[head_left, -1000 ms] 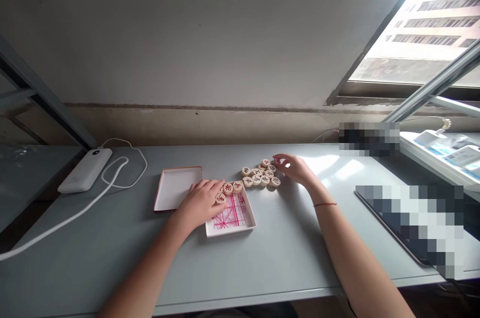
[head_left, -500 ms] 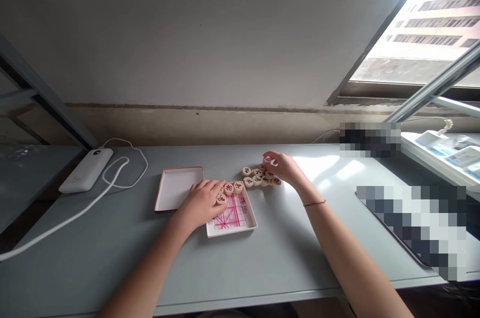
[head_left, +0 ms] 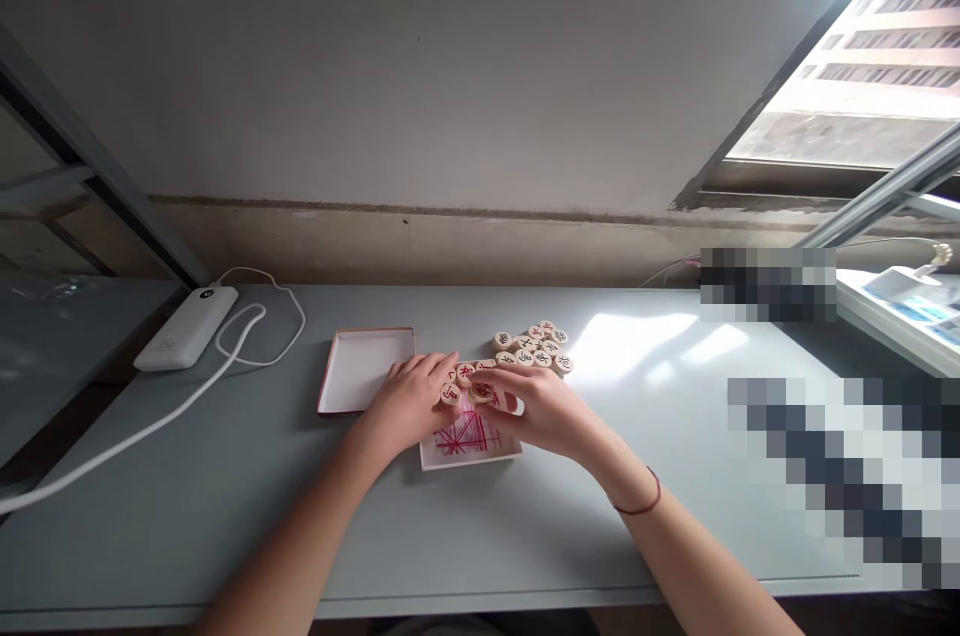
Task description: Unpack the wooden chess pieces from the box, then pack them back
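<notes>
A shallow white box (head_left: 471, 463) with pink lines on its bottom holds several round wooden pieces with red characters along its back. My left hand (head_left: 411, 403) rests over the box's left side, its fingers against a piece (head_left: 449, 395) there. Over the box, my right hand (head_left: 541, 408) grips a round wooden piece (head_left: 481, 393) between thumb and fingers, beside that row. Behind the box to the right, several more pieces (head_left: 525, 358) lie grouped on the grey table. The box's left edge is hidden under my left hand.
An open box lid (head_left: 367, 371) lies left of the box. Further left sits a white power bank (head_left: 186, 329) with a cable (head_left: 165, 419) curling across the table (head_left: 420, 546). Blurred-out items lie at the right, near a white tray (head_left: 900, 311). A wall stands behind.
My right hand has moved from the pile, left and nearer, to over the box with a piece. My left hand stays at the box. The whole view has shifted slightly.
</notes>
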A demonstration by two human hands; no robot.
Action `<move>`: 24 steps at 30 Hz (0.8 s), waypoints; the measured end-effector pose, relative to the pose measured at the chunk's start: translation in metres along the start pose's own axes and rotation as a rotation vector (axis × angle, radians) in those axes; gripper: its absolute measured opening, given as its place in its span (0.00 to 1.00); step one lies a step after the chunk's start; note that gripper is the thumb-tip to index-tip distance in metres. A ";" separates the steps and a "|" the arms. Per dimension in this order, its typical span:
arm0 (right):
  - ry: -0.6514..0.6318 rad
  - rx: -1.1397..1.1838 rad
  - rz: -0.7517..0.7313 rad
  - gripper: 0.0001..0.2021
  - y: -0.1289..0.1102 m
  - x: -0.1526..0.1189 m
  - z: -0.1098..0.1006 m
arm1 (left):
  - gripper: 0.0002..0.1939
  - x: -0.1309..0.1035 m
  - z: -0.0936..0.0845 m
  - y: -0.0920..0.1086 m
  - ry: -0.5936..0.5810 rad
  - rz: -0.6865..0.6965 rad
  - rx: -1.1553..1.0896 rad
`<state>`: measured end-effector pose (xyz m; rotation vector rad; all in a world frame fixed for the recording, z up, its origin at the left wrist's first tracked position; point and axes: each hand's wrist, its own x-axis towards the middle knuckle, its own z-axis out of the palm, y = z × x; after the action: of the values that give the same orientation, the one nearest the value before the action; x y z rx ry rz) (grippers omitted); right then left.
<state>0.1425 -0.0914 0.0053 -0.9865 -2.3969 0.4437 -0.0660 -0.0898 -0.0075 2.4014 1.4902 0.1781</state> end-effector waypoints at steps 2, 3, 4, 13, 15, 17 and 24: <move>-0.003 -0.081 -0.035 0.12 0.001 -0.001 0.009 | 0.30 0.000 0.000 0.001 0.003 -0.005 0.005; -0.004 -0.110 -0.041 0.12 0.003 -0.002 0.011 | 0.30 -0.001 0.001 0.001 0.007 -0.007 0.009; -0.008 -0.131 -0.045 0.12 0.005 -0.002 0.013 | 0.30 -0.001 0.002 0.002 0.016 -0.009 0.014; -0.006 -0.192 0.005 0.11 0.009 -0.004 0.011 | 0.33 0.002 0.011 0.002 0.059 0.030 0.024; -0.038 -0.211 -0.003 0.10 0.008 -0.004 0.013 | 0.32 0.002 0.010 0.003 0.041 0.026 0.022; -0.058 -0.238 0.005 0.08 0.008 -0.004 0.017 | 0.32 0.002 0.009 0.003 0.037 0.022 0.023; -0.068 -0.246 0.059 0.06 0.004 -0.003 0.025 | 0.30 0.002 0.008 0.006 0.051 0.020 0.021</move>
<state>0.1327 -0.0931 -0.0182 -1.1675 -2.5327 0.2080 -0.0578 -0.0922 -0.0130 2.4460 1.4975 0.2311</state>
